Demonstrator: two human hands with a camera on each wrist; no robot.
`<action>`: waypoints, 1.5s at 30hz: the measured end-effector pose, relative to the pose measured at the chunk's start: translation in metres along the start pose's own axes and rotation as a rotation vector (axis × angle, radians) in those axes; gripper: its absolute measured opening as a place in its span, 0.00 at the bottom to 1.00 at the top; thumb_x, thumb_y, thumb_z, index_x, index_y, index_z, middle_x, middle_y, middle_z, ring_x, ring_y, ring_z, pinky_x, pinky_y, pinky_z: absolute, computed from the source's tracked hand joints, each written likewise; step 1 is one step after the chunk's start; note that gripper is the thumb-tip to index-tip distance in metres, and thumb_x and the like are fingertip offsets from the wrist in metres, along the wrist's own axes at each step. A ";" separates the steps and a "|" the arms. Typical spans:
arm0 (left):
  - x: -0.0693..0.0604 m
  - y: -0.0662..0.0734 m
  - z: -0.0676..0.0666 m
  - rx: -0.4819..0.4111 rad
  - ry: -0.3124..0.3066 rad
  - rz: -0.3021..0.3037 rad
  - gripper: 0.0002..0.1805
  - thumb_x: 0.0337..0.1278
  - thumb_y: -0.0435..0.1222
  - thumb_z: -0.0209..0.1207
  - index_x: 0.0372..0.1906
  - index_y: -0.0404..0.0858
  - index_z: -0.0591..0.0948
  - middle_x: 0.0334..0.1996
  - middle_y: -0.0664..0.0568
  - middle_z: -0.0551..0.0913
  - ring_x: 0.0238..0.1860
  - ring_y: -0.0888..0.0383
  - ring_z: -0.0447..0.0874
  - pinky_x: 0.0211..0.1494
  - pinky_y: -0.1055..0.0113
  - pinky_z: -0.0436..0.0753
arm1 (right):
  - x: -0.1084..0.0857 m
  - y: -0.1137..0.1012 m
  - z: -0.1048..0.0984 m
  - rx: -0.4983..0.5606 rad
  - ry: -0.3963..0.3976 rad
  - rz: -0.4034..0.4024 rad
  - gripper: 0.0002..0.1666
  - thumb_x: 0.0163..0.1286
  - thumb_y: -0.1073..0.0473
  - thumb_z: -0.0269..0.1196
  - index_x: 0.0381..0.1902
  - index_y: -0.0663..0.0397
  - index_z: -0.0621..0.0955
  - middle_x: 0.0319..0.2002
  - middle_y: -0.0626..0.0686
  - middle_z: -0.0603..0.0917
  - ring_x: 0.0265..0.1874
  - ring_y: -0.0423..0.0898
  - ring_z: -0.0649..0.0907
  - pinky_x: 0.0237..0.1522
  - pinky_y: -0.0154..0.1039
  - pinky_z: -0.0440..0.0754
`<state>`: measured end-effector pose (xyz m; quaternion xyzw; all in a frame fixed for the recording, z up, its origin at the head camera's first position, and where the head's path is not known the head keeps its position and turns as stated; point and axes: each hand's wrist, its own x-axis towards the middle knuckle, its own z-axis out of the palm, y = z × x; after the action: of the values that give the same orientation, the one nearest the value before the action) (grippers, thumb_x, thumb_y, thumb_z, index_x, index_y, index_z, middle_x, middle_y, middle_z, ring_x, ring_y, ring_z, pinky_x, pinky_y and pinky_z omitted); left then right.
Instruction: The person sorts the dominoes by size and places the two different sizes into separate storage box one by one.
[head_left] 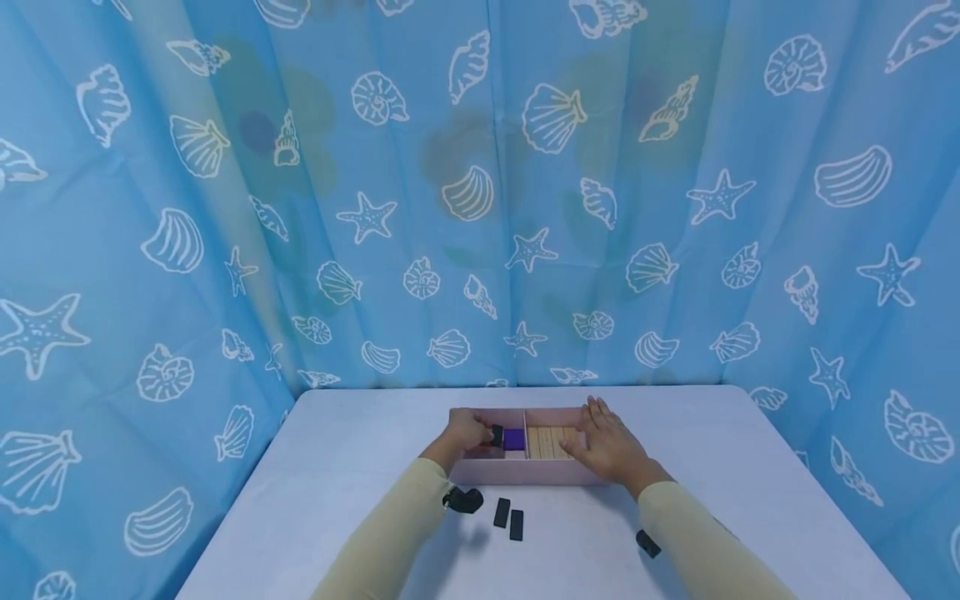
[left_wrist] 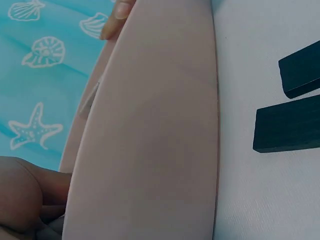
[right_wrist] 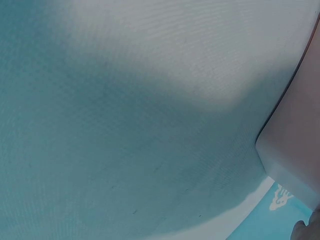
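A pink box with a divider stands on the white table. My left hand reaches into its left compartment and pinches a black block. Beside that block lies a purple block. Several pale wooden blocks stand in a row in the right compartment. Across the box's right end rests my right hand, its fingers straight. In the left wrist view the box wall hides the left fingertips. Two more black blocks lie on the table in front of the box.
The white table extends to both sides of the box. Behind it and along the sides hangs a blue curtain with white shells and starfish. A dark wrist device is strapped at the left sleeve, another at the right.
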<state>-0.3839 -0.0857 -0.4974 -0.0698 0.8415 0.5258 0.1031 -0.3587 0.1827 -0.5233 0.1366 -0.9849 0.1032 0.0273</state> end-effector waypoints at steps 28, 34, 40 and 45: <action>0.011 -0.006 0.011 0.172 0.107 0.020 0.33 0.50 0.20 0.57 0.65 0.26 0.64 0.45 0.40 0.77 0.34 0.48 0.78 0.35 0.60 0.78 | -0.001 -0.002 -0.001 -0.006 -0.020 0.030 0.55 0.70 0.29 0.45 0.74 0.70 0.50 0.75 0.65 0.46 0.74 0.60 0.44 0.72 0.55 0.46; 0.012 -0.008 0.012 0.153 0.102 0.014 0.34 0.51 0.20 0.57 0.66 0.27 0.62 0.43 0.41 0.77 0.30 0.49 0.78 0.31 0.60 0.78 | -0.001 -0.001 0.000 -0.002 -0.020 0.032 0.56 0.70 0.28 0.44 0.74 0.70 0.50 0.75 0.64 0.46 0.74 0.60 0.45 0.72 0.55 0.46; 0.014 -0.009 0.013 0.163 0.103 0.035 0.33 0.50 0.19 0.57 0.65 0.28 0.64 0.42 0.42 0.77 0.29 0.50 0.78 0.29 0.61 0.77 | -0.002 -0.003 -0.002 -0.010 -0.026 0.033 0.57 0.69 0.26 0.43 0.74 0.69 0.50 0.76 0.64 0.45 0.74 0.60 0.44 0.72 0.55 0.46; 0.012 -0.009 0.013 0.176 0.101 0.006 0.30 0.49 0.20 0.58 0.62 0.27 0.68 0.39 0.43 0.79 0.30 0.50 0.79 0.29 0.62 0.77 | -0.002 -0.005 -0.003 0.007 -0.029 0.043 0.56 0.69 0.28 0.44 0.74 0.69 0.49 0.76 0.64 0.45 0.74 0.60 0.43 0.72 0.55 0.45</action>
<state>-0.3926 -0.0776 -0.5139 -0.0840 0.8888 0.4458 0.0647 -0.3551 0.1795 -0.5199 0.1170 -0.9875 0.1051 0.0104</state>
